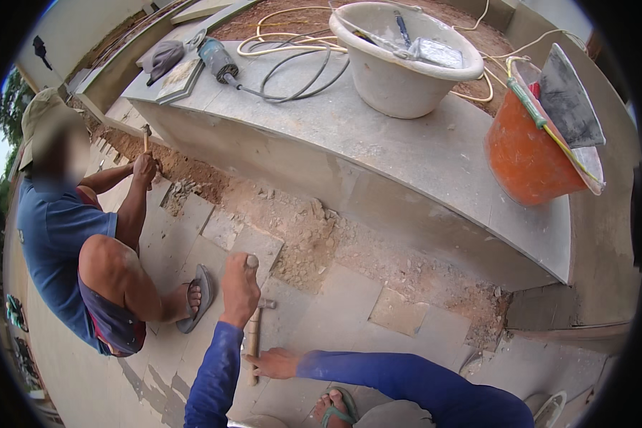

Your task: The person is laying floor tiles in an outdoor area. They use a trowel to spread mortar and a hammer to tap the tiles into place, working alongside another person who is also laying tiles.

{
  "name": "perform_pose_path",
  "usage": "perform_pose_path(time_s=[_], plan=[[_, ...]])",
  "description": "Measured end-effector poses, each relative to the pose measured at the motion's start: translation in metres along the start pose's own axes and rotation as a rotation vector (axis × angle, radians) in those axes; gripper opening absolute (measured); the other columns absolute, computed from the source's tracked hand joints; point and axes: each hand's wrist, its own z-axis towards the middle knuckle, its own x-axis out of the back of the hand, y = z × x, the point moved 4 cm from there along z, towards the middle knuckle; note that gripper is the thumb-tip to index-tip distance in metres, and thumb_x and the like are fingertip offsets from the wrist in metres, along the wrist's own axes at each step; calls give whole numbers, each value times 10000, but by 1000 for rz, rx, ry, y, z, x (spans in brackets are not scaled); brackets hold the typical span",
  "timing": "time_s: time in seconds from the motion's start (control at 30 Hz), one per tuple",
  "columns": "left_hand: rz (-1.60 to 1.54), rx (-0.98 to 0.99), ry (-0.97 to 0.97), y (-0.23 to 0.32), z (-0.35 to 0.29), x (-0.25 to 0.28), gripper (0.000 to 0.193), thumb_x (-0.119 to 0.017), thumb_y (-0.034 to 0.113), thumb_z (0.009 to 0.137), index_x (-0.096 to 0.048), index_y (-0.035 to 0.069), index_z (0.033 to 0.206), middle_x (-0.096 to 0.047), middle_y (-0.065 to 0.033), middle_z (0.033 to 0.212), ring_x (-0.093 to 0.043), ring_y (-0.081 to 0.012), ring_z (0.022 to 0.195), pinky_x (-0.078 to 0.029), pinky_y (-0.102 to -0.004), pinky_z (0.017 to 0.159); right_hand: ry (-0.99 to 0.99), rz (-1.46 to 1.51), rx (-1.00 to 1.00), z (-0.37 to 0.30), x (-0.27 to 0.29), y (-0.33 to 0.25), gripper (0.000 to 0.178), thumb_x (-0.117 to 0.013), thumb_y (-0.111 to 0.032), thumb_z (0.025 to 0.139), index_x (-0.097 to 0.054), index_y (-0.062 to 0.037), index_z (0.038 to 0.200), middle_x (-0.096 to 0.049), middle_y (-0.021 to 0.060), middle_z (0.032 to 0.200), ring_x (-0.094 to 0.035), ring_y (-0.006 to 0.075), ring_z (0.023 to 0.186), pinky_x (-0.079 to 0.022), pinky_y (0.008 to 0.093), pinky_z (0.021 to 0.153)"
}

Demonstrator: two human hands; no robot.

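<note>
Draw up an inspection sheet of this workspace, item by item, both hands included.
Surface: grey tiles, with loose rubble along the ledge.
Job's things: hammer lying on the tiles.
Clutter: power tool, white bucket and orange bucket on the ledge.
Left hand: closed around a round-ended object, mostly hidden.
Right hand: fingers at the hammer's handle; grip unclear.
Cables: dark cord by the power tool; pale cable looped behind it.
Surroundings: another person squats at left, holding a second hammer.
</note>
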Motion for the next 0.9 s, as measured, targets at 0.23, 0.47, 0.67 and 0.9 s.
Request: perform_pose_path(time_s=[0.23,0.47,0.67,0.9], plan=[[-689,480,211,96,-43,35,310,-472,291,1076,-494,45,1263,-515,-23,840,-544,-105,717,-469,-269,648,407,-23,-62,81,-92,67,316,-678,-294,884,-669,-45,1078,-711,200,890,-708,412,870,-563,519,774],[-1212,641,118,136,-19,53,442,-589,118,1004,-438,67,1417,-531,-18,1014,-549,-127,860,-475,-301,773,476,312,-229,-11,12,7,274,-631,-195,862,-568,-52,1087,-681,206,836,-693,432,802,-532,531,707],[-1183,467,-89,223,56,36,384,-617,70,965,-534,-8,1332,-619,-46,1046,-623,-163,961,-499,-342,898,270,507,-96,-193,100,-26,738,-649,-194,872,-209,-37,1443,-637,239,823,-680,446,788,-505,518,706],[-856,-7,-400,387,106,-45,223,-644,80,977,-573,10,1177,-672,-76,1094,-662,-191,1051,-511,-348,960,650,292,-609,-398,67,8,412,-667,-337,907,-571,27,1072,-677,278,851,-660,484,852,-512,520,747]])
